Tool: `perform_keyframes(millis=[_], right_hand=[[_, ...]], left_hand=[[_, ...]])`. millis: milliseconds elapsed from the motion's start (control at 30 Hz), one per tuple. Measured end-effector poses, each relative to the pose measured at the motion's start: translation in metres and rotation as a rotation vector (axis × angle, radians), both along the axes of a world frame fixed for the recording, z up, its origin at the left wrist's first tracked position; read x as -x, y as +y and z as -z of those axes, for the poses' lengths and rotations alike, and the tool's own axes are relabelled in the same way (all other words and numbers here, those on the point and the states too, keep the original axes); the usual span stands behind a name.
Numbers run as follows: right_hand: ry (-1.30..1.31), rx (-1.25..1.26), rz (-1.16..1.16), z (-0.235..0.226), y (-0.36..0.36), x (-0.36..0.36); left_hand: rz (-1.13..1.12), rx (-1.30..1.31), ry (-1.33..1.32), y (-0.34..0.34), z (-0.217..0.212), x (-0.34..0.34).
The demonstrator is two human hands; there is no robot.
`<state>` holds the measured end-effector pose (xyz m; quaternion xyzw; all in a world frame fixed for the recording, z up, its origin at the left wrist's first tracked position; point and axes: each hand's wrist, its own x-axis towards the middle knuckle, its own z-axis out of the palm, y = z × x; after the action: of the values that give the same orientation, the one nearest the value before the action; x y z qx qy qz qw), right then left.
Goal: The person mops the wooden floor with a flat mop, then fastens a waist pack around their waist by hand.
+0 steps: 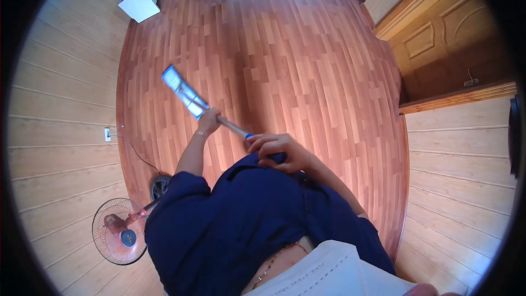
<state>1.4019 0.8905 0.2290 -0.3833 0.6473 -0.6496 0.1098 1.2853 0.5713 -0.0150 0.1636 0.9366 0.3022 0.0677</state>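
Note:
A flat mop (185, 92) with a long, pale, silvery head and blue ends lies slantwise in front of me. My left hand (208, 121) is wrapped round its grey pole just behind the head. Further back, the fingers of my right hand (282, 152) curl loosely round the blue grip near my body. Part of that grip is hidden behind the fingers. Whether the mop head touches the floor or hangs above it, I cannot tell.
Wood-plank floor (263, 55) stretches ahead between pale panelled walls. A standing fan (119, 231) is at my left, its cord running to a wall socket (108, 134). White box-like furniture (140, 1) stands at the far left, and a wooden door (446, 38) is on the right.

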Motion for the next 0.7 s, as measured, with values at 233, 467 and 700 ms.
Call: perform_keyframes(millis=[233, 467, 700], right_hand=[[-0.202, 0.032, -0.180, 0.034, -0.013, 0.021], [-0.463, 0.185, 0.090, -0.001, 0.047, 0.064], [-0.262, 0.252, 0.337, -0.090, 0.125, 0.036]], left_hand=[[-0.276, 0.241, -0.085, -0.049, 0.006, -0.081], [-0.213, 0.373, -0.005, 0.032, -0.058, -0.051], [0.042, 0.137, 0.226, 0.140, -0.111, 0.004]])
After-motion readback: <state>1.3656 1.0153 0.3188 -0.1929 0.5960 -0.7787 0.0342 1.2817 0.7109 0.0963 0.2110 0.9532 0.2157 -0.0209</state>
